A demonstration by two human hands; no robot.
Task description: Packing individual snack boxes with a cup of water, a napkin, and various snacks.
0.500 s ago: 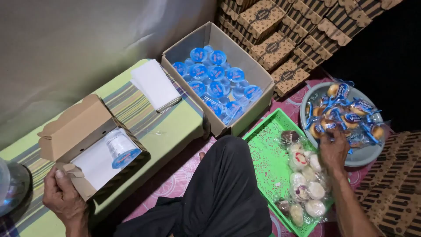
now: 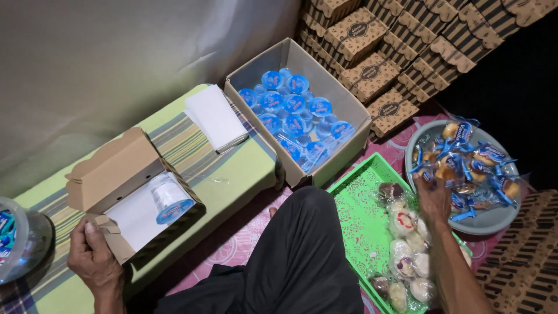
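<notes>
The left hand [image 2: 93,259] grips the near corner of an open brown snack box [image 2: 131,197] holding a sealed water cup [image 2: 168,200], set on a striped green mat [image 2: 232,168]. The right hand [image 2: 433,197] reaches into a grey bowl of blue-wrapped snacks [image 2: 468,168], fingers curled; whether it grasps one I cannot tell. Just beside that wrist lies a green tray [image 2: 360,215] on the patterned floor [image 2: 232,250].
</notes>
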